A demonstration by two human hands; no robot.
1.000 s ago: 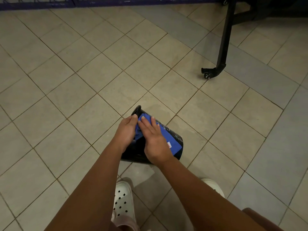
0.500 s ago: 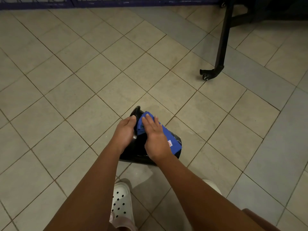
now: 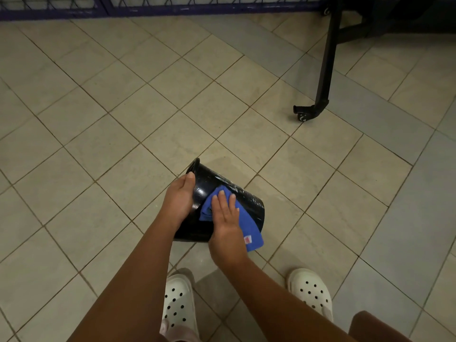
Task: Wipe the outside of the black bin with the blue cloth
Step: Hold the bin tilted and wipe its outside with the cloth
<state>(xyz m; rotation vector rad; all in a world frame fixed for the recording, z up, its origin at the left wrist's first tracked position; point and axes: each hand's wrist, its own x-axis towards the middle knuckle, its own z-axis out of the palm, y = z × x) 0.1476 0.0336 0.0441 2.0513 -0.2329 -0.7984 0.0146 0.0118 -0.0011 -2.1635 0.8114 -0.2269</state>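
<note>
Left hand [image 3: 179, 202] grips the tipped black bin [image 3: 246, 201] steady; flat right hand [image 3: 225, 218] presses the blue cloth [image 3: 249, 233] onto its wall.

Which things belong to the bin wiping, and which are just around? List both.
In use: black bin, blue cloth, left hand gripping the bin, right hand pressing the cloth.
Not part of it: white clogs, black wheeled leg, purple fence.

Left hand [image 3: 179, 201] cupped — right hand [image 3: 225, 215] flat, fingers [image 3: 223, 197] straight.
</note>
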